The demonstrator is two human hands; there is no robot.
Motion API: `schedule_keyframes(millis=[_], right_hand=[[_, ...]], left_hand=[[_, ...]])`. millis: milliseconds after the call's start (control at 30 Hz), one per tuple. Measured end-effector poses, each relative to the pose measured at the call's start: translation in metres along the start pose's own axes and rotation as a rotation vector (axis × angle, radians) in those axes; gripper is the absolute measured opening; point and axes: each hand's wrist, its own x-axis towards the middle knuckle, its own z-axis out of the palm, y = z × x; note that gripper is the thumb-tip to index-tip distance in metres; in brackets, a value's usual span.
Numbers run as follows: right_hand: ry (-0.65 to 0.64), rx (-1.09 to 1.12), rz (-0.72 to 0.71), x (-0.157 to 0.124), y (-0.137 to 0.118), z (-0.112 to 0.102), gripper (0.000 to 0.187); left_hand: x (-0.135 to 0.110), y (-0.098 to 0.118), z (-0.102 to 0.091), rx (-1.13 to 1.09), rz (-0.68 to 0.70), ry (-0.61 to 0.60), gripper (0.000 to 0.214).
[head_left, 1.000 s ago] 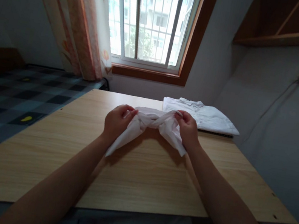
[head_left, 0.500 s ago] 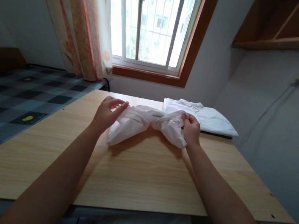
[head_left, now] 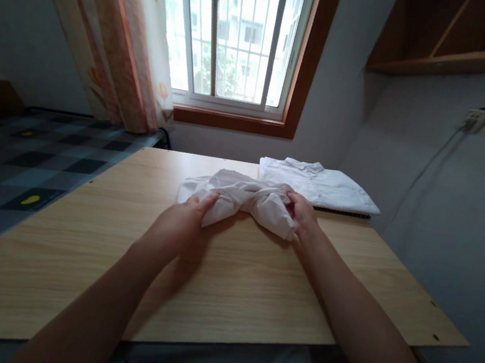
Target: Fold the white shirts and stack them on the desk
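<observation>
A thin white cloth [head_left: 240, 192], knotted or twisted at its middle into a bow-like shape, lies on the wooden tabletop [head_left: 215, 288]. My left hand [head_left: 185, 218] grips the near left part of it, thumb on top and the other fingers hidden beneath. At the right end, my right hand [head_left: 302, 213] is closed on the cloth's edge, with its fingertips partly hidden by the fabric. Whether the middle is a true knot or only a twist I cannot tell.
Behind the cloth at the right lies a folded white shirt [head_left: 320, 185] on something thin and dark-edged. A bed with a checked cover [head_left: 52, 174] adjoins the table's left side. A wooden shelf [head_left: 459, 56] hangs at upper right, near a wall socket [head_left: 476, 120] with a cord.
My left hand has come down and nearer, from the cloth's upper left edge to its near left part. My right hand stays at the right end. The view has shifted slightly.
</observation>
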Motion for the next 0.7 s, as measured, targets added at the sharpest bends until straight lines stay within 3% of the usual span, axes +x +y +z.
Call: schedule_keyframes(millis=[67, 167, 267, 333, 433, 500, 600, 700], right_hand=[[0.0, 0.078, 0.031, -0.001, -0.008, -0.001, 0.02], [0.032, -0.008, -0.134, -0.007, -0.031, -0.004, 0.034], [0.002, -0.374, -0.38, -0.016, -0.057, -0.012, 0.05], [-0.025, -0.679, -0.506, -0.024, -0.071, -0.019, 0.064], [-0.198, -0.999, -0.42, -0.035, -0.079, -0.032, 0.082], [-0.373, -1.12, -0.241, -0.037, -0.08, -0.039, 0.07], [-0.42, -1.109, -0.121, -0.031, -0.08, -0.042, 0.035], [-0.252, -0.767, -0.211, -0.02, -0.08, -0.041, 0.035]], left_hand=[[0.009, -0.008, -0.007, -0.078, -0.007, 0.038, 0.063], [0.019, -0.015, -0.018, -0.26, -0.047, 0.233, 0.05], [0.025, -0.021, -0.019, -0.51, -0.142, 0.453, 0.04], [0.03, -0.024, -0.014, -0.731, -0.215, 0.526, 0.041], [0.04, -0.028, -0.003, -1.078, -0.281, 0.555, 0.045], [0.046, -0.031, 0.003, -1.222, -0.287, 0.565, 0.049], [0.048, -0.037, 0.004, -1.11, -0.248, 0.701, 0.043], [0.043, -0.045, -0.002, -0.698, -0.213, 0.947, 0.029]])
